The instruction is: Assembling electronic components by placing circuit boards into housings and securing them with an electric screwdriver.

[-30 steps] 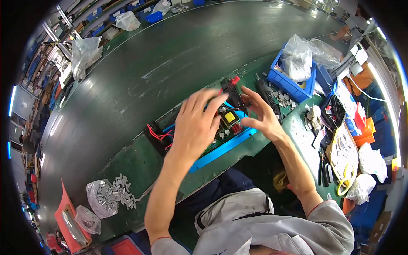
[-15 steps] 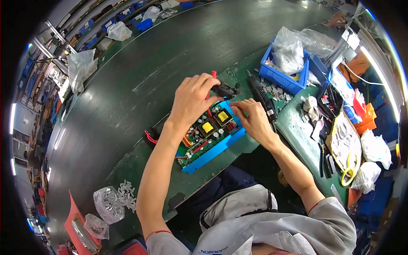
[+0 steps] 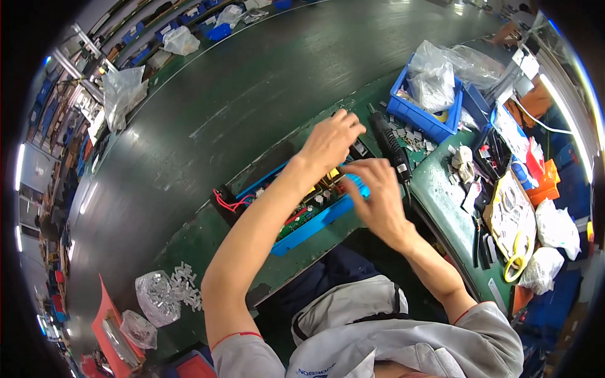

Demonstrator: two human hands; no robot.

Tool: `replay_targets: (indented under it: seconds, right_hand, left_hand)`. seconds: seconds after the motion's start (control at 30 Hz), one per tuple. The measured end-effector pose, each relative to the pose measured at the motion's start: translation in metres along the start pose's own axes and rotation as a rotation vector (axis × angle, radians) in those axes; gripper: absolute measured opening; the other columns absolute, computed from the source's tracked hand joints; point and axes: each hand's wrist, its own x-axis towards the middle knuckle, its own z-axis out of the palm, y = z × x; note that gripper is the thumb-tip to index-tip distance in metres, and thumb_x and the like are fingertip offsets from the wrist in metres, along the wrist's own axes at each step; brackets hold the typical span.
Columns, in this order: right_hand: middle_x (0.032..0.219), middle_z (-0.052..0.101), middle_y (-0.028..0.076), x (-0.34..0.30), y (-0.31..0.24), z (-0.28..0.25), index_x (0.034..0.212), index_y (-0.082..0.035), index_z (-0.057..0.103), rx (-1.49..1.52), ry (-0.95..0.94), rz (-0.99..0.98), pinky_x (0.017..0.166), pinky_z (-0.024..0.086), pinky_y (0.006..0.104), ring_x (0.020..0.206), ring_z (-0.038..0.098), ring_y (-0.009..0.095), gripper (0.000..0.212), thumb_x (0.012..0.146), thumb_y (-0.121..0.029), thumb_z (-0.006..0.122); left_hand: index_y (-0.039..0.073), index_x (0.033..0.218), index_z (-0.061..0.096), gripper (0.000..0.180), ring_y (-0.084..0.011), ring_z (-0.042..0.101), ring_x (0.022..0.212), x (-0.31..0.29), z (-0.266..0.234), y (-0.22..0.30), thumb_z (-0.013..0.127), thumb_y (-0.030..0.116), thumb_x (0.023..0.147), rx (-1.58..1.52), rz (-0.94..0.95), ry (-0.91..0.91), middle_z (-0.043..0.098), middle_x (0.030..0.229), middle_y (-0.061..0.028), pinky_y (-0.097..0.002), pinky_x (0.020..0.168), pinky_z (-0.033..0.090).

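A long blue metal case [image 3: 315, 225] with an open top lies slantwise on the green bench, with a green circuit board [image 3: 307, 214] inside. Above its far right end is my left hand [image 3: 331, 142], fingers bent down and closed on a black end piece [image 3: 360, 149], which is mostly hidden beneath them. Close to the case's near right corner, my right hand [image 3: 380, 195] has its thumb and fingers apart and holds nothing that I can see. My left forearm covers part of the board. Red wires [image 3: 228, 201] stick out at the case's left end.
A black electric screwdriver [image 3: 392, 145] lies right of the case, beside scattered small metal pieces [image 3: 413, 140]. Behind it stands a blue bin [image 3: 428, 123] with plastic bags. Yellow-handled scissors [image 3: 517, 264] lie at right. A clear bag of small parts [image 3: 157, 299] sits at lower left.
My left hand has moved right and turned over the case's far end, taking the black piece down with it. My right hand has drawn slightly nearer, and its fingers have come off the case's edge.
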Motion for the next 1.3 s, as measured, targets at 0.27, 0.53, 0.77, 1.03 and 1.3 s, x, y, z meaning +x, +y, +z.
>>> replay_targets:
  seconds: [0.27,0.53,0.77,1.03,1.3]
  right_hand:
    - [0.117,0.063,0.016,0.008,0.062,-0.013,0.131,-0.003,0.06,0.05,0.055,0.275,0.092,0.05,0.039,0.108,0.064,0.03,0.042,0.094,-0.018,0.073]
    - [0.089,0.073,0.022,0.024,0.067,0.006,0.143,-0.016,0.057,-0.004,-0.101,0.274,0.066,0.055,0.039,0.064,0.069,0.031,0.06,0.088,-0.031,0.078]
    - [0.089,0.074,0.02,0.016,0.056,0.008,0.136,-0.013,0.064,-0.168,-0.158,0.364,0.072,0.057,0.0371,0.077,0.074,0.032,0.053,0.086,-0.025,0.079]
    - [0.094,0.075,0.02,-0.007,0.043,0.008,0.127,0.0,0.068,-0.175,0.004,0.29,0.078,0.056,0.0336,0.086,0.074,0.023,0.044,0.089,-0.018,0.079]
    - [0.128,0.066,0.022,-0.024,0.06,0.001,0.143,-0.001,0.054,0.028,-0.149,0.436,0.101,0.047,0.0385,0.12,0.063,0.03,0.051,0.1,-0.025,0.065]
  left_hand:
    - [0.004,0.121,0.066,0.032,-0.0247,0.067,0.109,-0.101,-0.045,0.029,0.074,0.007,0.09,-0.379,-0.431,0.378,0.065,0.127,-0.0112,-0.0349,0.094,0.054]
    - [0.001,0.105,0.069,0.021,-0.0227,0.063,0.086,-0.235,-0.044,0.111,0.077,-0.001,0.085,-0.297,-0.897,0.535,0.067,0.104,-0.0116,-0.0322,0.078,0.053]
    - [-0.002,0.11,0.069,0.026,-0.0191,0.068,0.085,-0.242,-0.014,0.134,0.08,0.006,0.088,-0.382,-1.152,0.595,0.065,0.106,-0.0119,-0.0304,0.073,0.055]
    - [-0.001,0.104,0.072,0.025,-0.0198,0.071,0.077,-0.248,-0.013,0.134,0.084,0.01,0.085,-0.237,-1.17,0.541,0.066,0.095,-0.0099,-0.03,0.07,0.057]
    - [-0.002,0.105,0.072,0.024,-0.0193,0.071,0.078,-0.248,-0.014,0.133,0.082,0.009,0.087,-0.307,-1.197,0.562,0.066,0.09,-0.0098,-0.0298,0.071,0.058]
